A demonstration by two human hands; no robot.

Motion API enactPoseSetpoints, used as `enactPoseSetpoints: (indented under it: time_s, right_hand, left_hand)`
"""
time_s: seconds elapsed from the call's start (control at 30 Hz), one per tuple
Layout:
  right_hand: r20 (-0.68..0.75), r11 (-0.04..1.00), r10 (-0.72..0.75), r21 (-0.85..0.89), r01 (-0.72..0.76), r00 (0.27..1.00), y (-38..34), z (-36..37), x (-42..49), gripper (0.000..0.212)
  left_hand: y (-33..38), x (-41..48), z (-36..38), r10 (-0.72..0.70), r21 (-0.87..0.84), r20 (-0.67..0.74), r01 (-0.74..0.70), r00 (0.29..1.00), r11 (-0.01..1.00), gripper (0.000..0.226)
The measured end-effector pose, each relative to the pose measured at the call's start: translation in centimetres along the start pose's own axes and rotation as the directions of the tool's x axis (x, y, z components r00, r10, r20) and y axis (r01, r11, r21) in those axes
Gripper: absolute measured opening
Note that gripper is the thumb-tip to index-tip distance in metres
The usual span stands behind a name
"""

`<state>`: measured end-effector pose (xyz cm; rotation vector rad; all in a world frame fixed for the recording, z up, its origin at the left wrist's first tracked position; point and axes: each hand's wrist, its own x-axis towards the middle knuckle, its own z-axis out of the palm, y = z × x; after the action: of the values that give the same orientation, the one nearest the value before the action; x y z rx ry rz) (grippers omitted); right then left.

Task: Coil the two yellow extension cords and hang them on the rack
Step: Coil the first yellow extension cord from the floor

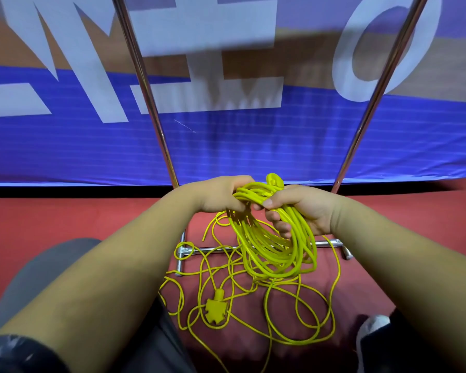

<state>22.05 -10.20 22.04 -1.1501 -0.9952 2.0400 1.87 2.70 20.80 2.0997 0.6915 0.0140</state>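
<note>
Red floor (65,216), blue banner (65,146) behind. Rack (256,247): two chrome uprights, base bar on floor. Coil (275,246): yellow, hanging from both hands before rack. Left hand (221,195), right hand (304,211): forearms extended, fingers curled round coil top. Loose cord (301,305): tangled on floor below.

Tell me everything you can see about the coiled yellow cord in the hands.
The coiled cord is bright yellow, smooth and plastic-looking, gathered into many uneven loops. Both hands grip its top: the left hand from one side, the right hand from the other. A yellow plug sticks up above the fingers. The loops hang down above the red floor and the loose cord tangled there.
</note>
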Motion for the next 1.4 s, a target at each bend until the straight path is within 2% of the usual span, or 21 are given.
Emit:
enactPoseSetpoints:
  time_s: [0.1, 0.2, 0.3, 0.43, 0.5, 0.53, 0.6, 0.67, 0.7, 0.77, 0.87, 0.97, 1.03, 1.1, 1.17, 1.23, 1.3, 1.4]
  right_hand:
    - [0.028, 0.998, 0.017, -0.057, -0.015, 0.999, -0.3, -0.1, -0.3, 0.011]
    - [0.023, 0.993, 0.005, -0.119, -0.002, 1.0, -0.6, -0.2, -0.6, 0.018]
    - [-0.058, 0.977, -0.065, -0.205, 0.052, 0.996, -1.1, -0.2, -0.9, 0.028]
    - [-0.173, 0.981, -0.14, -0.161, 0.113, 0.975, -1.9, 0.1, -1.1, 0.012]
    - [-0.2, 0.984, -0.153, -0.125, 0.13, 0.968, -2.2, 0.0, -1.3, 0.024]
    - [-0.212, 0.984, -0.161, -0.113, 0.139, 0.964, -2.4, 0.0, -1.4, 0.028]
    - [-0.21, 0.982, -0.182, -0.092, 0.166, 0.961, -2.8, 0.0, -1.8, 0.02]
    - [-0.203, 0.981, -0.192, -0.064, 0.183, 0.96, -2.8, -0.3, -2.1, 0.017]
    - [-0.196, 0.98, -0.199, -0.06, 0.191, 0.96, -2.7, -0.5, -2.2, 0.021]
    - [-0.187, 0.98, -0.196, -0.066, 0.187, 0.963, -2.4, -0.7, -2.4, 0.026]
    - [-0.204, 0.978, -0.202, -0.087, 0.188, 0.958, -2.4, -0.7, -2.6, 0.004]
    - [-0.256, 0.962, -0.271, -0.093, 0.256, 0.928, -3.0, -0.8, -2.6, 0.005]
    - [-0.282, 0.951, -0.31, -0.085, 0.298, 0.908, -3.5, -0.8, -2.8, 0.015]
    - [-0.315, 0.937, -0.344, -0.059, 0.343, 0.885, -4.1, -0.6, -3.1, 0.012]
    - [-0.351, 0.917, -0.38, -0.022, 0.398, 0.856, -4.5, -0.7, -3.2, 0.003]
    - [-0.393, 0.896, -0.405, 0.011, 0.445, 0.826, -4.9, -1.1, -3.5, 0.019]
    - [-0.433, 0.867, -0.438, 0.027, 0.497, 0.788, -5.5, -1.4, -3.7, 0.029]
    - [-0.467, 0.823, -0.489, 0.035, 0.568, 0.737, -6.5, -1.2, -4.0, 0.012]
  left_hand:
    - [0.4, 0.1, 0.2, -0.01, 0.023, -0.012, 0.01, 1.0, 1.0, 0.023]
    - [0.6, 0.3, 0.2, -0.011, 0.065, -0.057, 0.015, 0.998, 0.998, 0.02]
    - [0.8, 0.5, 0.2, 0.0, 0.082, -0.162, 0.013, 0.987, 0.997, 0.018]
    - [1.2, 1.0, 0.1, 0.011, -0.009, -0.345, -0.015, 0.938, 1.0, 0.021]
    - [1.4, 1.1, 0.2, 0.012, -0.097, -0.351, -0.05, 0.936, 0.994, 0.023]
    - [1.3, 1.1, 0.4, 0.003, -0.153, -0.329, -0.056, 0.944, 0.987, 0.027]
    - [0.8, 1.1, 0.6, -0.009, -0.245, -0.256, -0.056, 0.967, 0.968, 0.053]
    - [0.2, 1.3, 0.9, 0.006, -0.255, -0.208, -0.06, 0.978, 0.965, 0.075]
    - [0.0, 1.4, 0.9, 0.005, -0.245, -0.213, -0.058, 0.977, 0.968, 0.073]
    - [0.2, 1.6, 1.0, -0.007, -0.148, -0.275, -0.035, 0.961, 0.988, 0.055]
    - [1.0, 2.0, 1.5, 0.001, 0.043, -0.389, 0.017, 0.921, 0.999, 0.038]
    - [1.0, 2.6, 1.3, 0.02, -0.054, -0.432, -0.048, 0.902, 0.997, 0.044]
    - [0.5, 2.9, 1.3, 0.007, -0.219, -0.407, -0.106, 0.914, 0.97, 0.05]
    - [0.3, 2.7, 1.5, -0.028, -0.457, -0.319, -0.128, 0.947, 0.88, 0.058]
    - [0.0, 2.5, 1.6, -0.131, -0.676, -0.227, -0.059, 0.965, 0.734, 0.082]
    - [-1.0, 2.9, 1.8, -0.276, -0.779, -0.185, 0.03, 0.943, 0.626, 0.102]
    - [-2.0, 3.8, 2.6, -0.43, -0.812, -0.17, 0.121, 0.887, 0.571, 0.092]
    - [-3.0, 4.4, 5.6, -0.569, -0.748, -0.128, 0.298, 0.812, 0.593, 0.051]
